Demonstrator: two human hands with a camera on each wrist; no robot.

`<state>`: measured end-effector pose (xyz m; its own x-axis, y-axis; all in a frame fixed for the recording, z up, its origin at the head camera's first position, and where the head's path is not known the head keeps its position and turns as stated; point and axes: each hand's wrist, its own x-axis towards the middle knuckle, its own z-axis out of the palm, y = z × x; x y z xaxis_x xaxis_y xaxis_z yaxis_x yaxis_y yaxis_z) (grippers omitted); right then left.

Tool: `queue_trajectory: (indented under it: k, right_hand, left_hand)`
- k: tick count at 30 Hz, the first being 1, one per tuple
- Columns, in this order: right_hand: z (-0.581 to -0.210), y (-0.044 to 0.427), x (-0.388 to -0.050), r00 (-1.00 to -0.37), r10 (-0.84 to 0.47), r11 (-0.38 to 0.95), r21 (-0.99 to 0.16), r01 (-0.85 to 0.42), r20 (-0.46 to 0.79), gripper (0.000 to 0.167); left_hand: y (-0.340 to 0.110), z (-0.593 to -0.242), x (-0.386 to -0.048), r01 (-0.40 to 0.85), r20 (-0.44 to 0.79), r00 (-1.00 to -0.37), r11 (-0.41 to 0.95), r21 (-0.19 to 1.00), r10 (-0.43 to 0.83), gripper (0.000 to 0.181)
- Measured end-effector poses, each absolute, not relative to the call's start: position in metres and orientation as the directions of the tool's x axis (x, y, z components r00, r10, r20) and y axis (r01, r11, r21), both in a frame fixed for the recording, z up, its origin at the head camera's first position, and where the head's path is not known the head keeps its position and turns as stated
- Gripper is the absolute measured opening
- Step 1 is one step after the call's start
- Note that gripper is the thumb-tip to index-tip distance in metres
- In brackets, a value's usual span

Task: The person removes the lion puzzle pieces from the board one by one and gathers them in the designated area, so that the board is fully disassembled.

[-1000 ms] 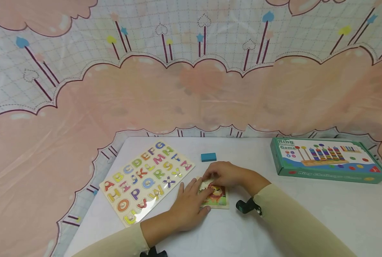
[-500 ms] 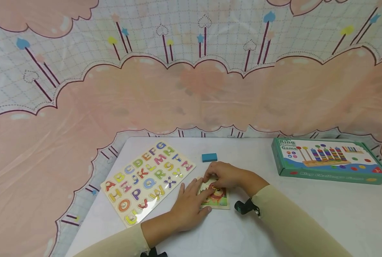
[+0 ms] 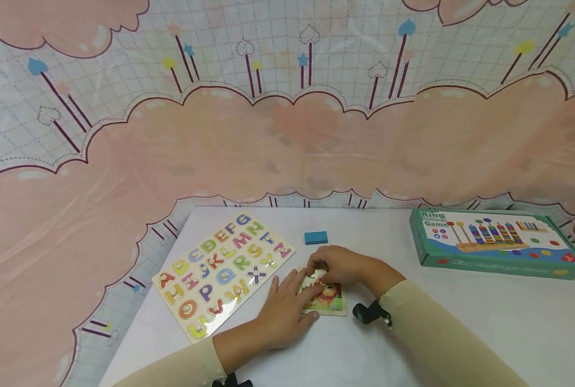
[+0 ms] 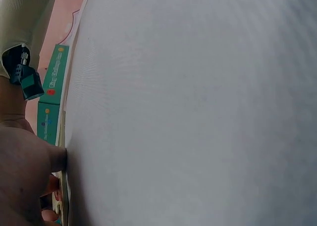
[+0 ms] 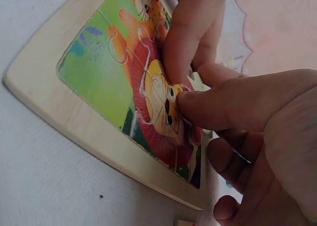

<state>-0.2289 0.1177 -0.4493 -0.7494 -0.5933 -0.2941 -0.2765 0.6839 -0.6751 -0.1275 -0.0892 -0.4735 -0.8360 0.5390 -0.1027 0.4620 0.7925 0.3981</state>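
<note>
Head view: a small picture puzzle [image 3: 333, 305] lies flat in front of you

Your left hand [image 3: 284, 317] is released, its fingers extended and spread, some reaching over the left part of the picture puzzle, which sits near the middle of the white table [image 3: 510, 317]. Your right hand [image 3: 343, 264] comes in from the other side, grasping a puzzle piece [image 5: 195, 132] at the puzzle's far part; the right wrist view shows the thumb on it, much of it hidden, and the lower fingers curled beside the wooden frame. The picture shows a whiskered animal with a red mane on green.

To the left of the puzzle you have an alphabet board [image 3: 201, 313] with coloured letters, set at a slant. A blue block [image 3: 315, 237] lies just beyond your right hand. Well apart on the right is a green box [image 3: 497, 244] marked "Ring Challenge Game". A patterned peach backdrop [image 3: 210, 145] hangs behind the table.
</note>
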Motion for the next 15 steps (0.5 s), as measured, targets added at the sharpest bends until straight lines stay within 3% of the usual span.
queue_trajectory:
  k: [9, 15]
  right_hand:
    - [-0.451, 0.122, -0.228, -0.762, -0.584, 0.665, -0.703, -0.253, -0.279, 0.032]
    - [-0.4515, 0.1258, -0.2287, -0.78, -0.565, 0.677, -0.691, -0.252, -0.269, 0.024]
  left_hand:
    - [-0.0892, -0.4749, -0.1272, 0.477, -0.094, -0.835, 0.798, 0.369, 0.543, 0.056]
    - [-0.0897, -0.4743, -0.1265, 0.479, -0.092, -0.834, 0.797, 0.367, 0.544, 0.056]
